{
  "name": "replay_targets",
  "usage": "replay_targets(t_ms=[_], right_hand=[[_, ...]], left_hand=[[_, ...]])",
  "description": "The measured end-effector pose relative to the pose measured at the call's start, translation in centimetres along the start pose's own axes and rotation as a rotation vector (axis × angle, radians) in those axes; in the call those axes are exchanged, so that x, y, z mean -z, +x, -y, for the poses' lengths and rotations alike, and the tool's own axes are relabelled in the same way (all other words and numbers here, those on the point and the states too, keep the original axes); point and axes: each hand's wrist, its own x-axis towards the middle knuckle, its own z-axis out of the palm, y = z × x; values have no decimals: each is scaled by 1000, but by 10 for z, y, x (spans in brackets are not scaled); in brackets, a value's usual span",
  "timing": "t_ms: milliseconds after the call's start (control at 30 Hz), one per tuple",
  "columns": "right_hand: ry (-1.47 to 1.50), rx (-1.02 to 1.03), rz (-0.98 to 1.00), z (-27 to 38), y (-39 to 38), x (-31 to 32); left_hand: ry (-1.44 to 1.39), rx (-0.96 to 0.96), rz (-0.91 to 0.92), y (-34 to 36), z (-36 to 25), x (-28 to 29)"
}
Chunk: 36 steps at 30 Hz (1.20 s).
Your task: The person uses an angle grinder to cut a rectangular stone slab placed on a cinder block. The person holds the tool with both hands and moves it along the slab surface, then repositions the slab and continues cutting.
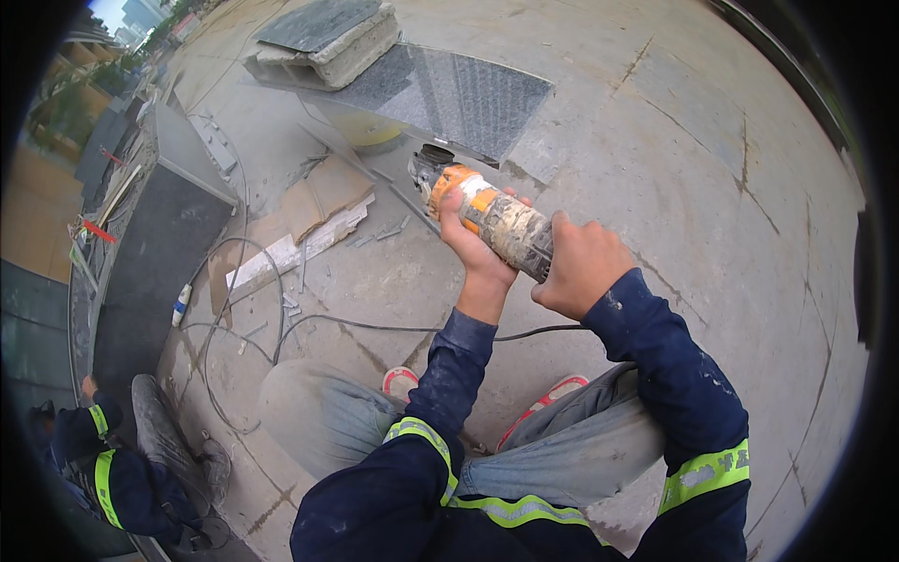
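Note:
A dusty orange and black angle grinder (510, 223) is in both my hands, its head pointing away toward a grey speckled stone slab (468, 98). My left hand (478, 251) wraps around the body from below, just behind the orange part. At the rear end, my right hand (595, 267) is closed around the black tail of the tool. The grinder's head lies close to the slab's near edge; I cannot tell whether they touch. Its disc cannot be made out clearly.
A concrete block (351, 67) with a dark tile on top rests on the slab's far end. Cardboard (328, 195), a white strip (300, 248) and a looping black cable (393, 327) lie on the concrete floor. At left, another person (131, 468) is beside a dark panelled structure (154, 262).

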Motion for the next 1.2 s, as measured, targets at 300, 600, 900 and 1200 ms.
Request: replay_targets(t_ms=[300, 600, 900, 1200], right_hand=[[20, 19, -25, -5, 5, -10], [-8, 2, -57, -6, 9, -19], [-15, 1, -61, -4, 8, -17], [-8, 12, -56, -4, 5, -12]], left_hand=[[-11, 9, 21, 5, 1, 4], [-16, -4, 11, 12, 2, 9], [-50, 29, 40, 13, 1, 10], [-51, 15, 9, 9, 3, 6]])
